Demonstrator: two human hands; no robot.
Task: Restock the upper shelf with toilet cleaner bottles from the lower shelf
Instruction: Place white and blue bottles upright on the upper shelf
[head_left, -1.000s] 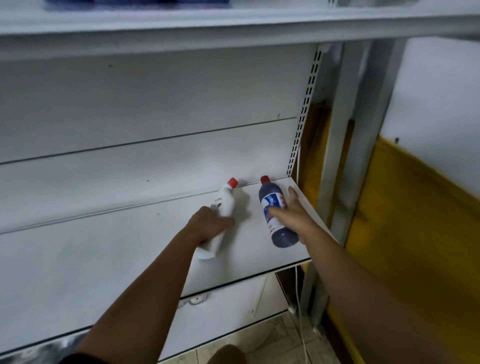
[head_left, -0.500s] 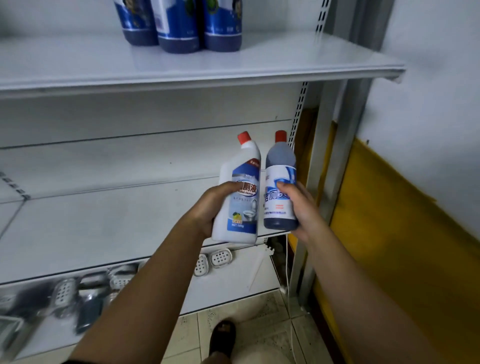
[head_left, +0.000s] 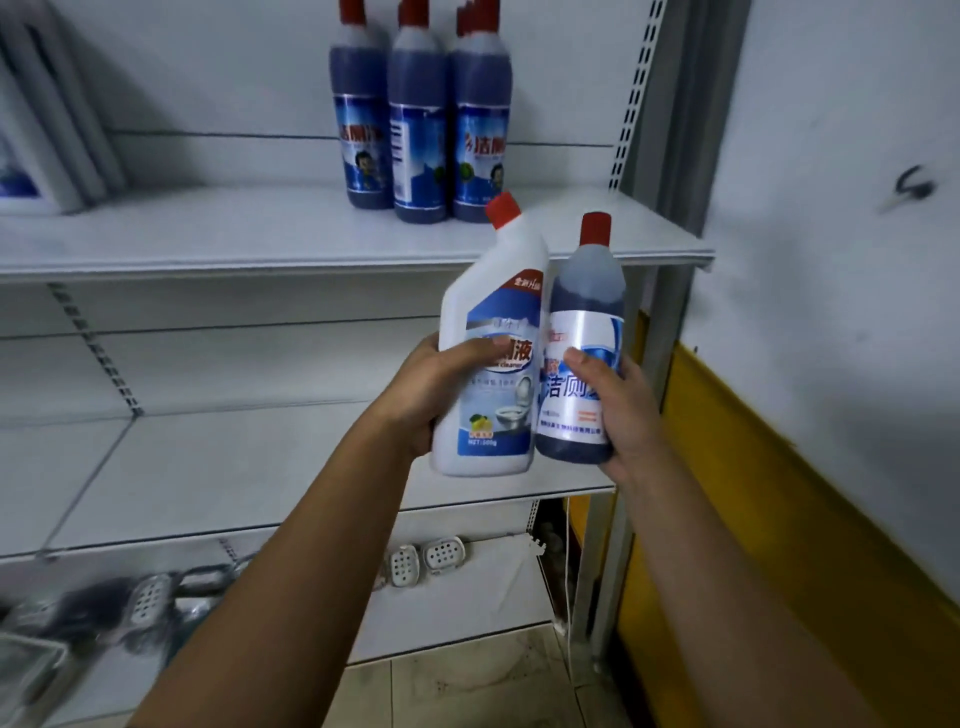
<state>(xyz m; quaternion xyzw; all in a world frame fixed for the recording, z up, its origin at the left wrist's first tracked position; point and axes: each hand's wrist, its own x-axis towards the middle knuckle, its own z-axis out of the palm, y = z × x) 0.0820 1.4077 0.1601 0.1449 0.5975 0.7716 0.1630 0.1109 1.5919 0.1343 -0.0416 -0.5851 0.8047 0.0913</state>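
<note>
Plainly, both grips are clamped: left hand (head_left: 431, 395) on the white toilet cleaner bottle (head_left: 493, 374), right hand (head_left: 623, 410) on the dark blue bottle (head_left: 584, 312), side by side, caps up. Just above and beyond the caps lies the upper shelf (head_left: 260, 234), its right end nearest the right hand.

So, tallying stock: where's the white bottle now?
White bottle: centre of head view, in the left hand, beside the right hand's blue bottle, near the upper shelf.

A shop: white slotted display shelving (head_left: 208, 234), identical labelled cleaner bottles (head_left: 418, 140)
</note>
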